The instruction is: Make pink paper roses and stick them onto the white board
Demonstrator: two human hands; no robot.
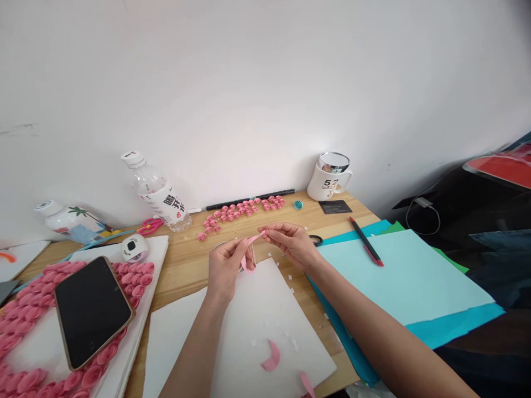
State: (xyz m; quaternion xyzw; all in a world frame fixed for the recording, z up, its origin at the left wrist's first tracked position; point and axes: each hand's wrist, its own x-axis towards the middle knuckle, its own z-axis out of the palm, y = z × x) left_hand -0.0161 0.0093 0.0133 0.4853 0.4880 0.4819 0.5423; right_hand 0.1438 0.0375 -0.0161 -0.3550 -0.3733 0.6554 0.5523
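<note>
Between my two hands a pink paper strip (254,239) is stretched over a white sheet (265,315). My left hand (226,265) pinches one end, with a curl of the strip hanging below its fingers beside what looks like a thin stick. At the other end, the fingertips of my right hand (290,243) are closed on the strip. A curved pink paper piece (271,356) lies on the white sheet, and another pink scrap (307,382) is at its near edge. Behind my hands sit several small rolled pink paper flowers (236,211).
At left, a phone (94,312) rests on a board covered with pink paper flowers (25,315). A water bottle (160,193) and a white mug (329,177) stand by the wall. Blue paper sheets (402,276) with a pen (366,241) lie at right.
</note>
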